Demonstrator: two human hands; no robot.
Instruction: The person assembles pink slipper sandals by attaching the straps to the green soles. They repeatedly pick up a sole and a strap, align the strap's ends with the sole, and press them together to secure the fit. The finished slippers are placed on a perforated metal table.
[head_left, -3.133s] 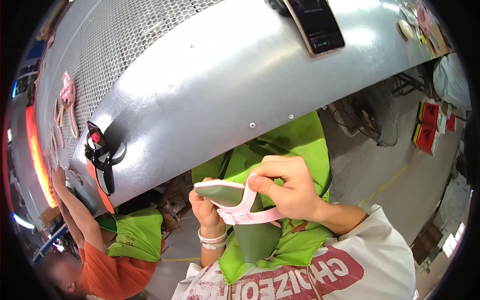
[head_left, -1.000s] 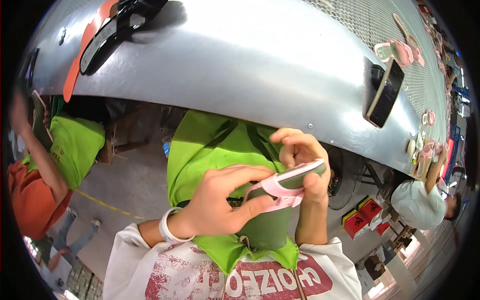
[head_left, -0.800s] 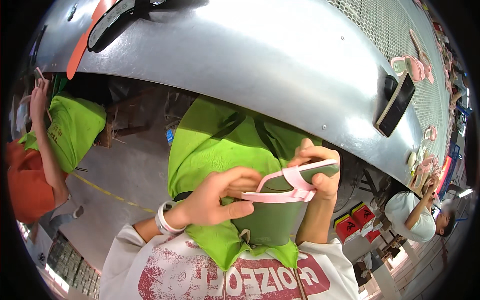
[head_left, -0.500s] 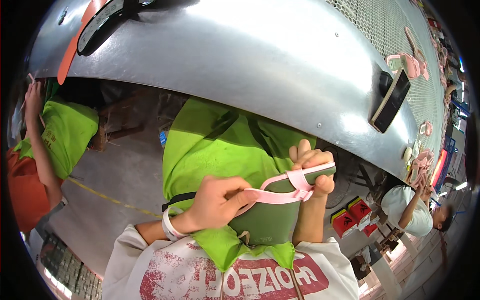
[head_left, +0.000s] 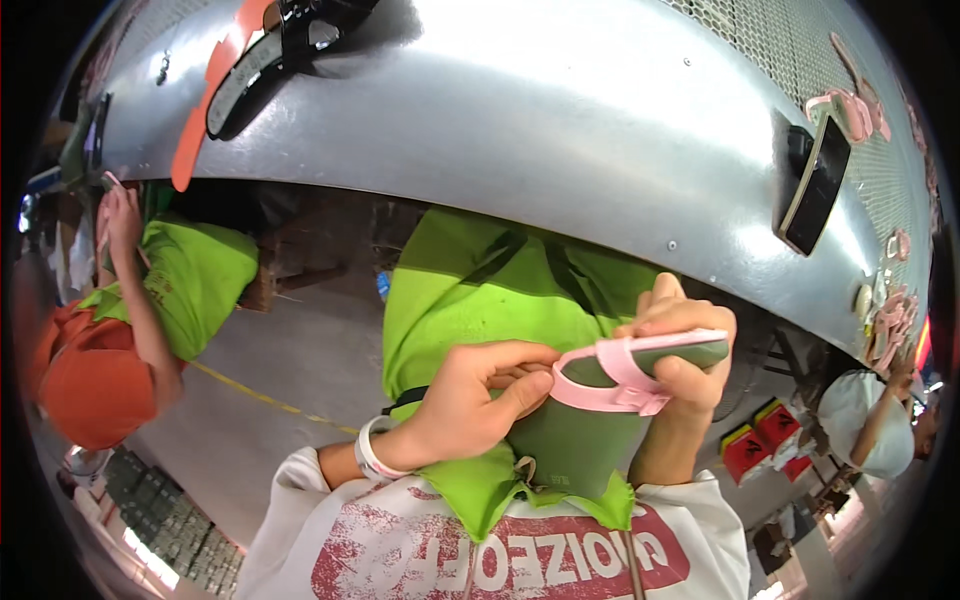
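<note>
I see both hands up over the green apron (head_left: 470,300), sharing one pink frame (head_left: 610,375) with dark green lenses. Right hand (head_left: 680,350) clamps the frame's far end, fingers over the top and thumb under, I'd say to steady it. Left hand (head_left: 470,400) pinches the near rim, thumb pressed to the lens edge, likely seating it. Beyond the grip, the steel bench (head_left: 520,130) carries a black phone (head_left: 815,180), more pink frames (head_left: 850,105) and black goggles (head_left: 290,40). Left of it, a co-worker (head_left: 130,300) in green.
</note>
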